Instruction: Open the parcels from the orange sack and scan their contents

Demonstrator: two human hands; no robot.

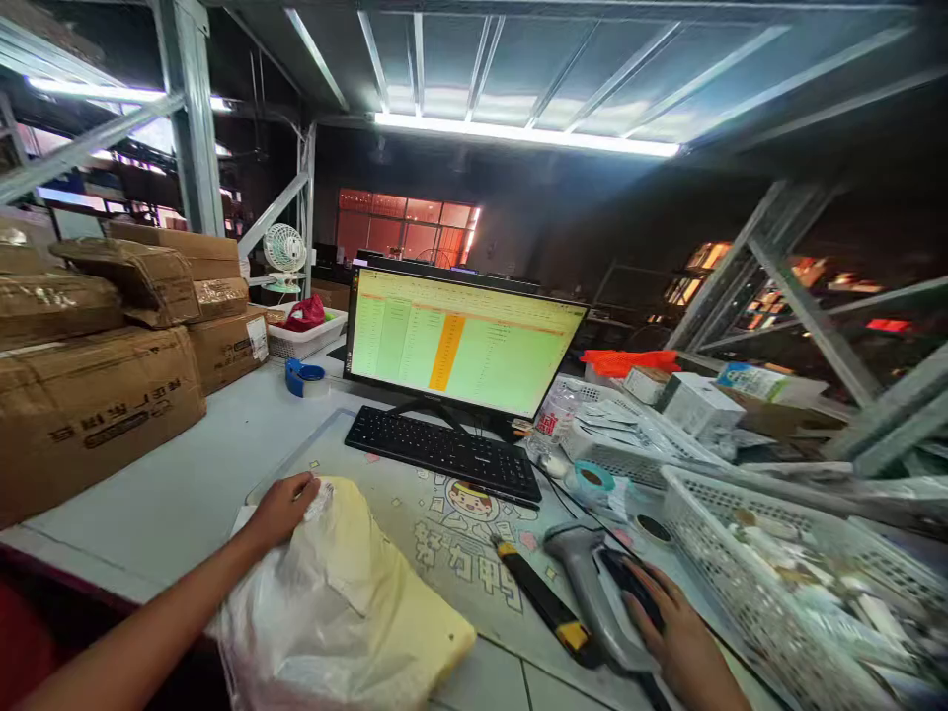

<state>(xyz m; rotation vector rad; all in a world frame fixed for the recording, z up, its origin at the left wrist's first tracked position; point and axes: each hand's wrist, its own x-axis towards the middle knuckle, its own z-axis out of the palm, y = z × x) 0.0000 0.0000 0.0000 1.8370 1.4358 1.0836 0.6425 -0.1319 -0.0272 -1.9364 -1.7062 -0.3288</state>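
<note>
My left hand has its fingers curled on the gathered top of a white plastic bag. Something pale yellow lies in or against this bag; I cannot tell which. Over a black computer mouse rests my right hand, fingers bent around it. Just left of the mouse lies a grey barcode scanner, and beside that a black and yellow utility knife. A black keyboard sits in front of a monitor with a spreadsheet on it.
Cardboard boxes are stacked at the left. A blue tape dispenser stands behind the mat. To the right, a white plastic basket full of small packets borders the mouse. Tape rolls and a clear bottle stand near the keyboard.
</note>
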